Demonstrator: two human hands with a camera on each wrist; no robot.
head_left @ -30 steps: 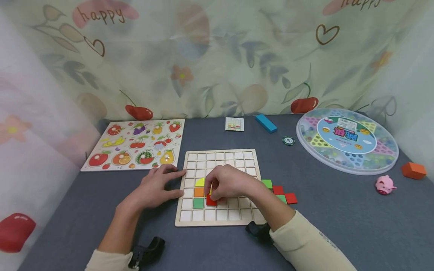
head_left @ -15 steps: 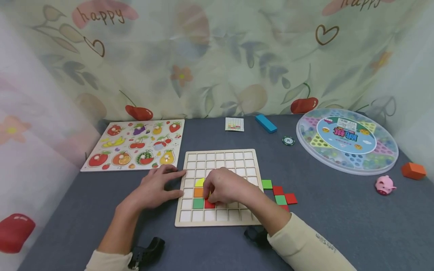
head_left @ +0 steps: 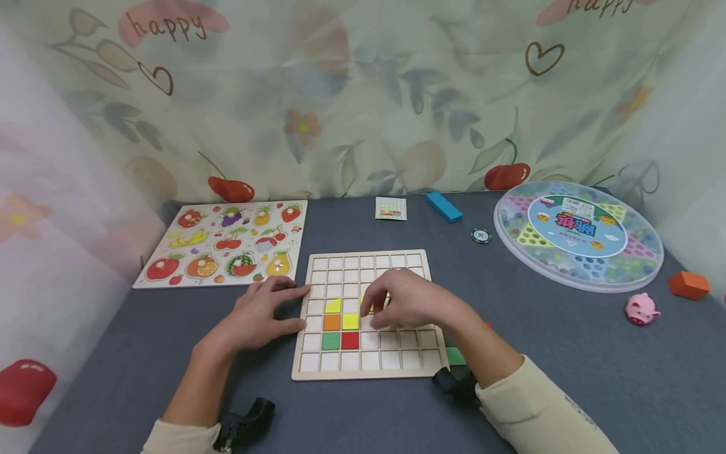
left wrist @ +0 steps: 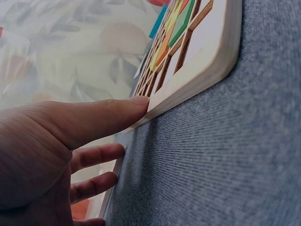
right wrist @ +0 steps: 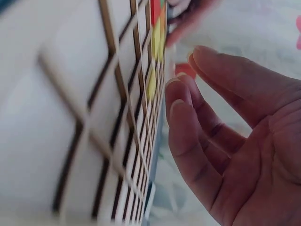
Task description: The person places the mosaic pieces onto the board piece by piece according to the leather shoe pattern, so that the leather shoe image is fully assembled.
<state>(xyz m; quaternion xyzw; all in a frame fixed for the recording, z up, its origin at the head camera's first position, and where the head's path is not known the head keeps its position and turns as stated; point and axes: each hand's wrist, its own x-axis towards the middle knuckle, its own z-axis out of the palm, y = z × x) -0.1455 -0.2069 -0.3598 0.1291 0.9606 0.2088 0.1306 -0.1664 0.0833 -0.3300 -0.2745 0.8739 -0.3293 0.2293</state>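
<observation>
My left hand [head_left: 249, 321] rests at the left edge of a wooden grid board [head_left: 368, 376], thumb and forefinger straight. In the left wrist view its thumb [left wrist: 110, 115] touches the board's rim. Over the middle of the grid hovers my right hand [head_left: 408, 299], fingers loosely bent. The right wrist view shows nothing between its thumb and fingers. Set in the cells are a red tile [head_left: 350, 340], a green tile [head_left: 331, 341], an orange tile [head_left: 331, 323] and yellow tiles [head_left: 350, 321]. One yellow tile is partly hidden by the right hand.
A green tile [head_left: 456, 356] lies right of the board; the right forearm hides other loose tiles. Behind are a fruit puzzle board [head_left: 221, 243], a pattern card [head_left: 391, 209], a blue block [head_left: 444, 207], a chip [head_left: 481, 236], a round game board [head_left: 578, 236], a pink pig [head_left: 642, 309] and an orange block [head_left: 689, 285].
My right hand has let go of the red tile, now flat in its cell beside the green one, and moved right and slightly up. The left hand has stayed put.
</observation>
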